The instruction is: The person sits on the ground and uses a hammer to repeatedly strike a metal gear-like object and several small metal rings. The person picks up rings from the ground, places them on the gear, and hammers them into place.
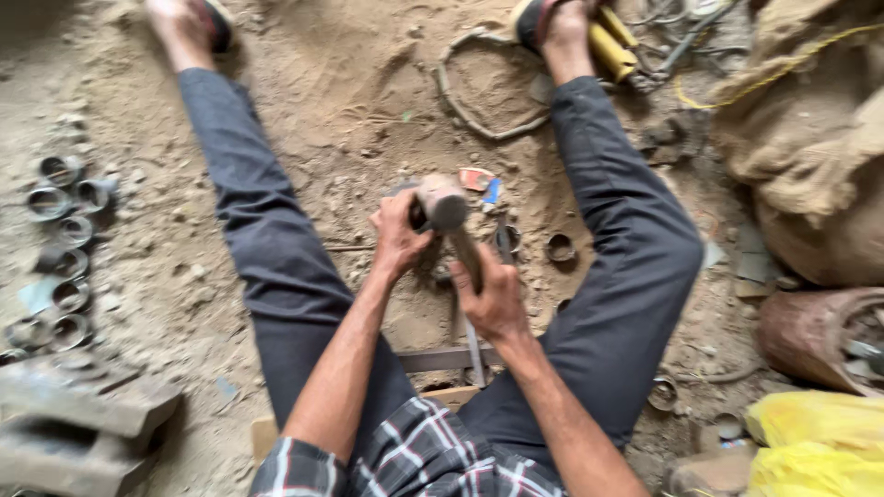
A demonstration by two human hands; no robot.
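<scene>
One hammer [444, 204] up over the dirt between two legs, right hand [493, 299] wrapped tight round its handle, left hand [398, 235] curled beside its head, about nine rings [57, 248] far left.

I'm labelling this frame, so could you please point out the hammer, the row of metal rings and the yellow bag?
hammer [442, 204], head view, on its blurred head.
row of metal rings [61, 248], head view, on a ring midway along the row.
yellow bag [815, 442], head view, on its crumpled top surface.

Sandy floor [350, 101] bears metal rings [60, 248] (apparently bearings).
</scene>
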